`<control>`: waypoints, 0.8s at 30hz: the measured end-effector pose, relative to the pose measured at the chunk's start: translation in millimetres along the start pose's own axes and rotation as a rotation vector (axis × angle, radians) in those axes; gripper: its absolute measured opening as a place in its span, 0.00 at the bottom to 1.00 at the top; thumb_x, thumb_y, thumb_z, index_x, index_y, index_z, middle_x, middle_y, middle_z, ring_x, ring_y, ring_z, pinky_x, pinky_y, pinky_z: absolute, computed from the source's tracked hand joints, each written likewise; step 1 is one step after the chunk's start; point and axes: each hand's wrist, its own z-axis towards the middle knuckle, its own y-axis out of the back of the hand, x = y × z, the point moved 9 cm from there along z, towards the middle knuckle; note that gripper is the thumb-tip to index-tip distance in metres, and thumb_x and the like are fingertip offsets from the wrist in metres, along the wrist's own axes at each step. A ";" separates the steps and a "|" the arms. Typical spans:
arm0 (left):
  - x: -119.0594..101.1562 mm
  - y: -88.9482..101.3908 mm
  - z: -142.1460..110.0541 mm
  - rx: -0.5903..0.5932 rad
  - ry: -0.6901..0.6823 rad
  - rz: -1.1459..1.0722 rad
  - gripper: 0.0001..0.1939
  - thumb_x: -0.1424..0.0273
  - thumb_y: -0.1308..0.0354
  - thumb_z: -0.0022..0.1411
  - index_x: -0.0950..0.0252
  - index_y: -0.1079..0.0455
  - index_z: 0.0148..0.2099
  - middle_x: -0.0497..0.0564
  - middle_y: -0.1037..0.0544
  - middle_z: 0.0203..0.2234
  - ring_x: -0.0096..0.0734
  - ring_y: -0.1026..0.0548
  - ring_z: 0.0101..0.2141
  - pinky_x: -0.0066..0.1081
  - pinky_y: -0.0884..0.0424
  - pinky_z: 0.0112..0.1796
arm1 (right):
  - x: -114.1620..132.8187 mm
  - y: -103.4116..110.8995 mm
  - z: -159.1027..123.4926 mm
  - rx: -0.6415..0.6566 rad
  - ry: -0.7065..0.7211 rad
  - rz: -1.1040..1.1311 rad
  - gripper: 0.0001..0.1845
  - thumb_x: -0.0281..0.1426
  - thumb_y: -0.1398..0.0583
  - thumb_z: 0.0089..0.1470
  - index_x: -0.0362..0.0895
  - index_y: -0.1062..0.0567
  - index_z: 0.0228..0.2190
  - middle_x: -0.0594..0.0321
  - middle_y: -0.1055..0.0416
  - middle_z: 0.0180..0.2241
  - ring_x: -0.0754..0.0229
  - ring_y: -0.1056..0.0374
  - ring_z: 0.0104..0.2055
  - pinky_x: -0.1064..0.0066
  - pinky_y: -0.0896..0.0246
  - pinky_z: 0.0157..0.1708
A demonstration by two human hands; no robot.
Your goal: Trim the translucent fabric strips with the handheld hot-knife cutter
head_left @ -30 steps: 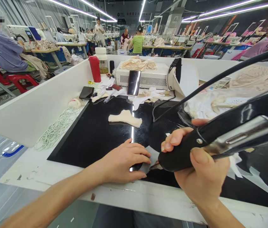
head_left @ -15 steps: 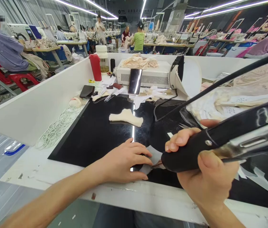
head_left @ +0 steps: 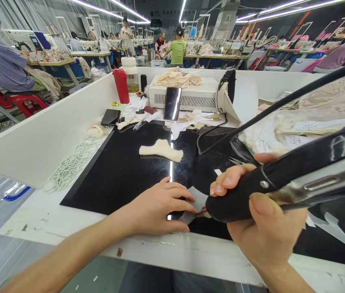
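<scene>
Black tool [head_left: 235,203] slants down leftward by the tabletop's [head_left: 209,256] near edge, toward a grey sheet [head_left: 199,196].
Right hand [head_left: 268,230] grips it; left hand [head_left: 160,205] rests palm-down, fingers parted, on the sheet.

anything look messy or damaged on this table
Yes: thin pale-green cord lies tangled rather than wound, left of the glossy black board. A brown mark, perhaps a chip, shows on the white table's front edge.
</scene>
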 end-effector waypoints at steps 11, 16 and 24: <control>-0.8 -1.3 0.4 0.007 -0.029 0.032 0.20 0.61 0.29 0.63 0.55 0.23 0.56 0.52 0.23 0.58 0.46 0.30 0.62 0.54 0.49 0.67 | 2.0 -0.1 -0.8 -0.048 -0.013 0.006 0.23 0.37 0.28 0.53 0.51 0.27 0.48 0.68 0.26 0.30 0.61 0.31 0.29 0.68 0.30 0.30; -1.6 -0.9 0.7 0.005 -0.029 0.031 0.21 0.61 0.29 0.62 0.55 0.23 0.56 0.51 0.22 0.57 0.46 0.30 0.62 0.55 0.49 0.67 | 1.8 -8.3 -5.6 -0.023 -0.042 0.067 0.24 0.40 0.28 0.52 0.52 0.28 0.47 0.69 0.26 0.29 0.61 0.31 0.28 0.68 0.29 0.30; -0.3 -3.0 0.9 -0.006 -0.042 0.032 0.20 0.60 0.29 0.62 0.56 0.23 0.55 0.53 0.22 0.57 0.47 0.30 0.62 0.56 0.49 0.67 | -2.9 -11.7 -11.7 0.008 -0.076 0.029 0.20 0.39 0.30 0.56 0.53 0.29 0.48 0.68 0.28 0.30 0.61 0.32 0.29 0.67 0.30 0.32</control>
